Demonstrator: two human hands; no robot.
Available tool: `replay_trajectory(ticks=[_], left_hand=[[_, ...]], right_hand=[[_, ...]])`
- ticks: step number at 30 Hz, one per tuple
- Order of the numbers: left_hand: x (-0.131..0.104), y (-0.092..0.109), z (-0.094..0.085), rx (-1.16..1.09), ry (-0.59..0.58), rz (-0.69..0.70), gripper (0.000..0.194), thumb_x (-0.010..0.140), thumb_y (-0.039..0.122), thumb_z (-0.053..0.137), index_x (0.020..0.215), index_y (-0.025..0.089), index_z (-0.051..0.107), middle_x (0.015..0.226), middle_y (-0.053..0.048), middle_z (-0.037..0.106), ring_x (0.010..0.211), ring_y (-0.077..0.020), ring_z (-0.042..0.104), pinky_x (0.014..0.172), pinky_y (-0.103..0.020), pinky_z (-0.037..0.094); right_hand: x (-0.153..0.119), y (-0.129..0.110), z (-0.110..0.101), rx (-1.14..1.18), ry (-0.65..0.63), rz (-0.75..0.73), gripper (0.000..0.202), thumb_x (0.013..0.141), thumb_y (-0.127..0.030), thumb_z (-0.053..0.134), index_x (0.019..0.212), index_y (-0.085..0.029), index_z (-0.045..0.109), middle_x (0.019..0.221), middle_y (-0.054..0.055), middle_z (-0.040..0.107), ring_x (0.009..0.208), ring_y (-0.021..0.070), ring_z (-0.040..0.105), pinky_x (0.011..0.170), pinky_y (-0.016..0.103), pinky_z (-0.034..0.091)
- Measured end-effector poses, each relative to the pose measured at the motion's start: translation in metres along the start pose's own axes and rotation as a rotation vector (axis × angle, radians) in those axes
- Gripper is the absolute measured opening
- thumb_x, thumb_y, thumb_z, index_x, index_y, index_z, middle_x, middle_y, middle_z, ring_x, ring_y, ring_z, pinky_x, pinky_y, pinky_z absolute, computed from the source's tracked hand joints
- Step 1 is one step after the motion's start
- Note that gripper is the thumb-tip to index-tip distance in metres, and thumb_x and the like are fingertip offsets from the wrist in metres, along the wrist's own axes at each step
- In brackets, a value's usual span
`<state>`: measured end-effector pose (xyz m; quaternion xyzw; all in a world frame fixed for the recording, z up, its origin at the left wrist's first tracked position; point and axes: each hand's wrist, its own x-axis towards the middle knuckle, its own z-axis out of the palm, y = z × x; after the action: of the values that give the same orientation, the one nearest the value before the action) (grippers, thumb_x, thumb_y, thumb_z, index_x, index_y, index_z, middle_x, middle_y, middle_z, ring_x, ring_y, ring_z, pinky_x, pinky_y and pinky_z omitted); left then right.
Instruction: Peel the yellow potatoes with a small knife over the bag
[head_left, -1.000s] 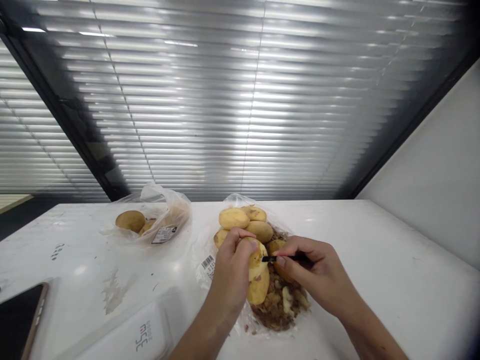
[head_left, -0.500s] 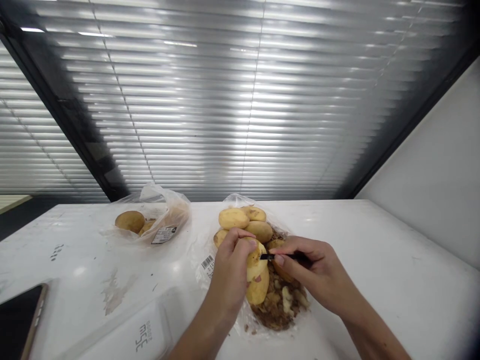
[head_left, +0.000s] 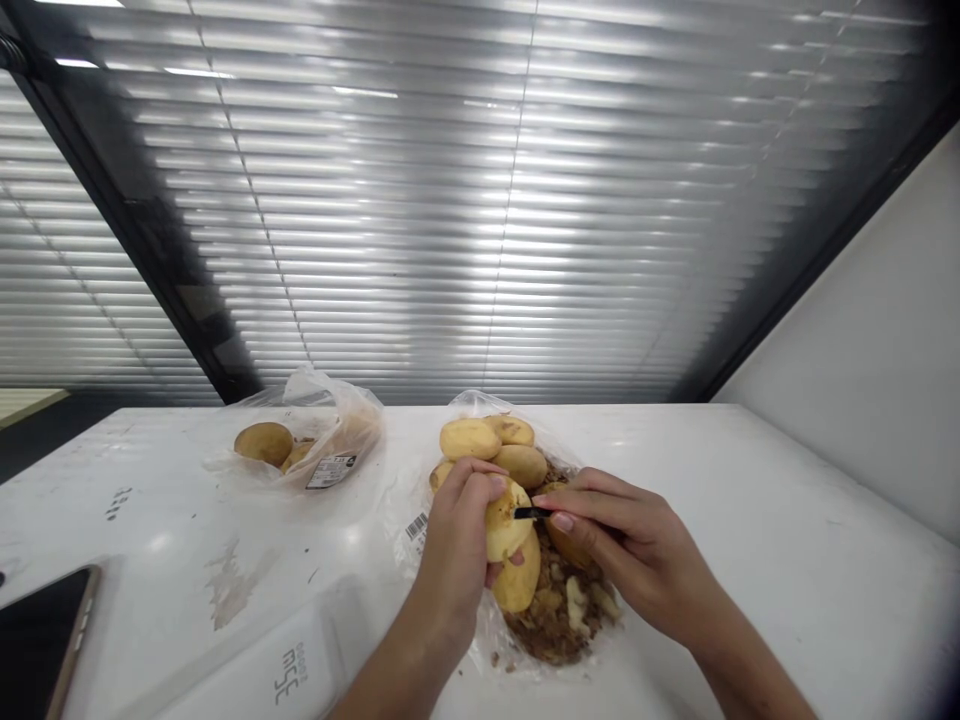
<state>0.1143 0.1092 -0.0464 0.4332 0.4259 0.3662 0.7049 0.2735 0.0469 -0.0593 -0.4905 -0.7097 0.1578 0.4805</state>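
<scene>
My left hand (head_left: 459, 525) is wrapped round a partly peeled potato (head_left: 504, 535), pale yellow with brown skin left near its top. My right hand (head_left: 637, 540) pinches a slim black peeler (head_left: 531, 513), its tip against the potato's right side; most of the tool is hidden in the fingers. Below the held potato lies another peeled potato (head_left: 517, 580). Several more, such as a peeled potato (head_left: 470, 439), rest just behind my hands on a clear plastic bag (head_left: 405, 500). Brown peelings (head_left: 555, 625) are heaped on the bag under my right hand.
At the left back a second plastic bag (head_left: 352, 425) holds unpeeled potatoes (head_left: 262, 441). A phone (head_left: 45, 640) and a white power bank (head_left: 255, 670) lie at the front left of the white table (head_left: 780, 560). Window blinds (head_left: 420, 200) rise behind it.
The peeler's tip has shifted slightly left over the held potato, and the potato looks slightly turned in my left hand. The whole view has moved a little.
</scene>
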Motion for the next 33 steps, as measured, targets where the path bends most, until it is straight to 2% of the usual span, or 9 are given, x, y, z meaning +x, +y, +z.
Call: replay_trajectory(ticks=[10,14,21,33], left_hand=[[-0.0019,-0.0004,-0.0005,0.014,-0.01,-0.001,0.019,0.073,0.038,0.052,0.082,0.021,0.056,0.068,0.003,0.057,0.044,-0.0127,0.058,0.034,-0.017,0.022],[-0.0017,-0.0008,-0.0002,0.017,-0.014,0.004,0.019,0.075,0.037,0.051,0.083,0.021,0.056,0.065,0.004,0.056,0.043,-0.0121,0.058,0.034,-0.016,0.02],[-0.0041,-0.0006,0.0009,0.019,0.001,0.005,0.019,0.074,0.036,0.051,0.082,0.02,0.056,0.066,0.003,0.057,0.042,-0.0127,0.058,0.034,-0.017,0.019],[-0.0048,0.0007,0.0019,-0.007,0.038,0.008,0.011,0.074,0.03,0.054,0.079,0.021,0.057,0.073,0.002,0.056,0.055,-0.012,0.055,0.035,-0.015,0.026]], right_hand=[[-0.0021,-0.0002,-0.0015,-0.011,-0.009,-0.022,0.033,0.096,-0.013,0.057,0.118,-0.034,0.072,0.091,0.001,0.066,0.081,0.0102,0.064,0.07,0.02,0.052],[-0.0012,-0.0006,-0.001,-0.041,0.041,-0.042,0.035,0.096,-0.011,0.057,0.118,-0.033,0.072,0.087,0.0,0.065,0.076,0.0089,0.063,0.065,0.018,0.051],[0.0006,-0.0026,-0.0012,-0.067,0.047,-0.065,0.032,0.095,-0.012,0.058,0.115,-0.03,0.075,0.085,0.002,0.066,0.074,0.0114,0.064,0.063,0.021,0.052],[0.001,-0.0019,-0.0008,-0.071,0.041,-0.07,0.034,0.095,-0.011,0.057,0.116,-0.032,0.074,0.085,0.001,0.065,0.075,0.0106,0.063,0.065,0.02,0.052]])
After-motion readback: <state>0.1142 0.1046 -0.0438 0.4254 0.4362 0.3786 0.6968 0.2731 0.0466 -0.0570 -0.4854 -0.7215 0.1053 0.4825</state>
